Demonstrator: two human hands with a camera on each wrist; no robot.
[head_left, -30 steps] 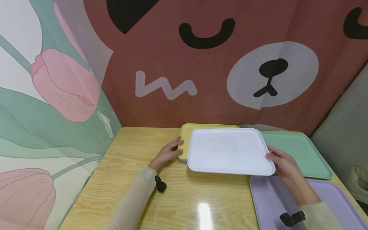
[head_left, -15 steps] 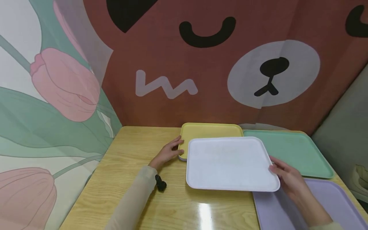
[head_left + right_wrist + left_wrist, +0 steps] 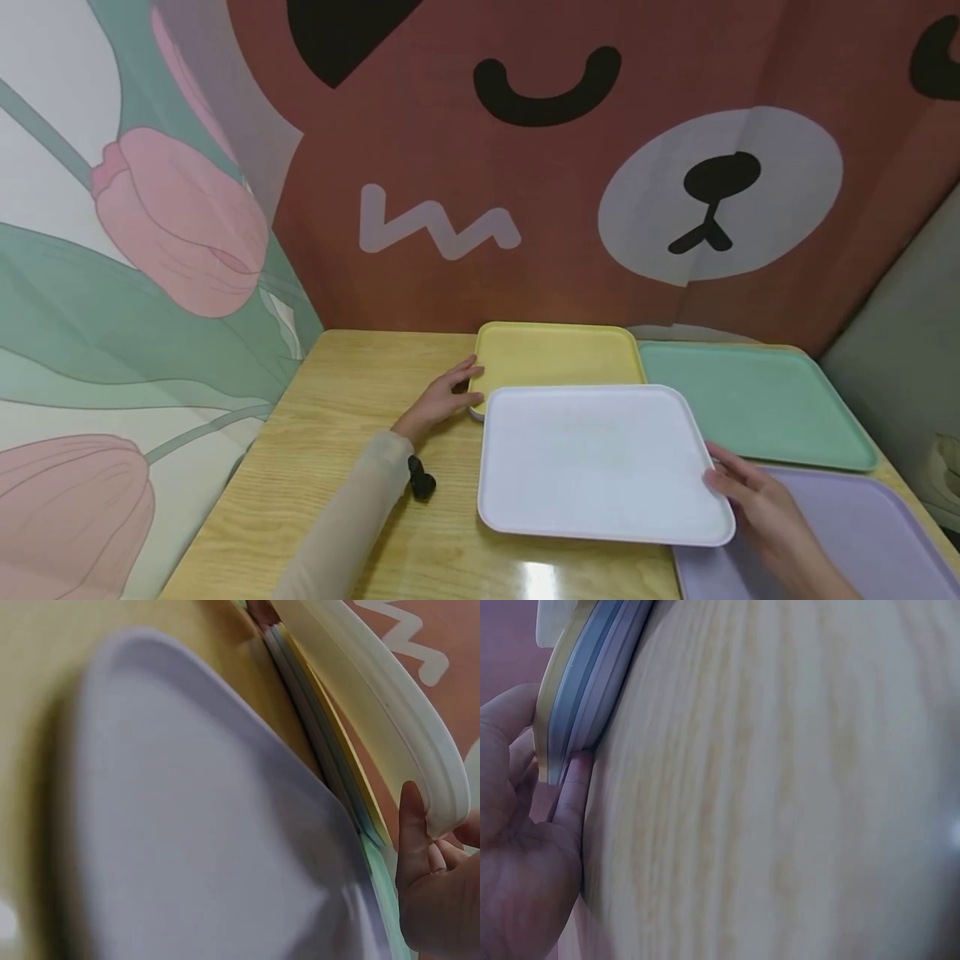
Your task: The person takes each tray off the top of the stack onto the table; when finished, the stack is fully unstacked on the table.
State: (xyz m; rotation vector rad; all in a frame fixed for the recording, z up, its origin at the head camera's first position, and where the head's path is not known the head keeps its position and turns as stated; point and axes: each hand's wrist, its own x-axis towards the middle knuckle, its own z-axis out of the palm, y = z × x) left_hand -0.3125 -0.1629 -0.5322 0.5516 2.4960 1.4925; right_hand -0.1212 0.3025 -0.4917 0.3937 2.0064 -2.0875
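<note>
A white tray (image 3: 607,462) is raised and slightly tilted in front of the yellow tray, its right edge pinched by my right hand (image 3: 772,504). In the right wrist view the thumb (image 3: 412,832) presses one face of the white tray (image 3: 405,720) near its corner. My left hand (image 3: 438,400) holds the left edge of a stack of trays topped by the yellow tray (image 3: 558,354). Several layers of the tray stack (image 3: 585,682) show in the left wrist view, with a finger (image 3: 574,787) at the bottom layer by the table.
Right of the stack lies a green tray (image 3: 757,404) at the back. A purple tray (image 3: 847,517) lies nearer on the right, partly behind the white tray and right hand. The wooden table (image 3: 360,375) meets a printed backdrop (image 3: 420,292).
My right hand has drawn the white tray toward me and lower, off the yellow tray, uncovering more of its surface. The left hand has stayed at the stack's left edge.
</note>
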